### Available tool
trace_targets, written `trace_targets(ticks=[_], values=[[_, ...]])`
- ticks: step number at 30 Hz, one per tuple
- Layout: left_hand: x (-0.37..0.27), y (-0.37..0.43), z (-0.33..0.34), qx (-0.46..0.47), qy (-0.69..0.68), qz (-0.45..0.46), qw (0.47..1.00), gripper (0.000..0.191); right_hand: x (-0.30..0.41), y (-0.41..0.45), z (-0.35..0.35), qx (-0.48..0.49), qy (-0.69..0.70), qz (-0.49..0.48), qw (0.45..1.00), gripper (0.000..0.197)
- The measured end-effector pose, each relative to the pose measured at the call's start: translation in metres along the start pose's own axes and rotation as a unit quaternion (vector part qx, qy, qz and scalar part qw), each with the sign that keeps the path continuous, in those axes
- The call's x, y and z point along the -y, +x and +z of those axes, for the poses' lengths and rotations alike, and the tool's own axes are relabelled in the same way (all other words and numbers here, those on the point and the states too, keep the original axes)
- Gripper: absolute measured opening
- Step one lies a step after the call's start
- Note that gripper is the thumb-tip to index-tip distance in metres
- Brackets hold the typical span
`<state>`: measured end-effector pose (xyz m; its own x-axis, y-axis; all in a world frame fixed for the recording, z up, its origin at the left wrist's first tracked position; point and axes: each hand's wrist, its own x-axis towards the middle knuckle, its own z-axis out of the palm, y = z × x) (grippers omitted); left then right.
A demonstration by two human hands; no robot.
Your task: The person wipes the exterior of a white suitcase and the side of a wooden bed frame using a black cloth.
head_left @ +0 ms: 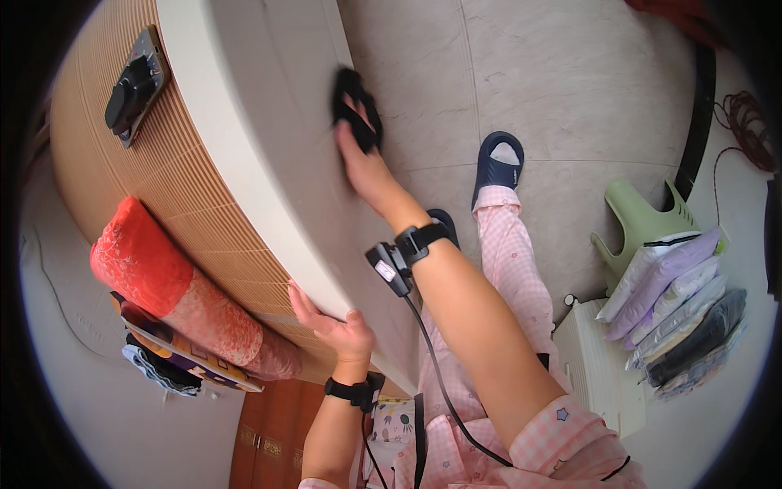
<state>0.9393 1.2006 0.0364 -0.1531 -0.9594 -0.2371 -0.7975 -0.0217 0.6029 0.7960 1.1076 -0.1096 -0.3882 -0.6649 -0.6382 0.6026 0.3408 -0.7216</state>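
In my right hand (366,168) is a dark, blurred piece of black cloth (357,104). It is pressed to the smooth off-white side panel (281,79) of a bed, near the panel's lower edge. My left hand (336,333) rests across the bed's white top rail (244,202), fingers towards the mat side and thumb on the outer side. Nothing loose shows in that hand. Black straps with small boxes and cables sit on both wrists.
On the slatted bed mat (165,140) lie a phone with a black attachment (134,85) and a rolled red quilt (146,263). Slippered feet stand on the tiled floor (421,49). Right of them are a green plastic stool (629,220), bagged bundles (666,293) and a coiled cord (748,128).
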Motion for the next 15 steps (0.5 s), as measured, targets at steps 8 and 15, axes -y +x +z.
trace_targets(ticks=[8,15], values=[[-0.002,0.002,0.001,-0.002,0.040,0.021,0.999,0.092,-0.067,-0.189,-0.022,0.000,0.095,0.356,0.930,0.075],[0.004,0.000,0.001,-0.008,0.010,0.008,1.000,0.093,0.001,-0.015,-0.005,0.045,-0.056,0.015,0.997,0.053]])
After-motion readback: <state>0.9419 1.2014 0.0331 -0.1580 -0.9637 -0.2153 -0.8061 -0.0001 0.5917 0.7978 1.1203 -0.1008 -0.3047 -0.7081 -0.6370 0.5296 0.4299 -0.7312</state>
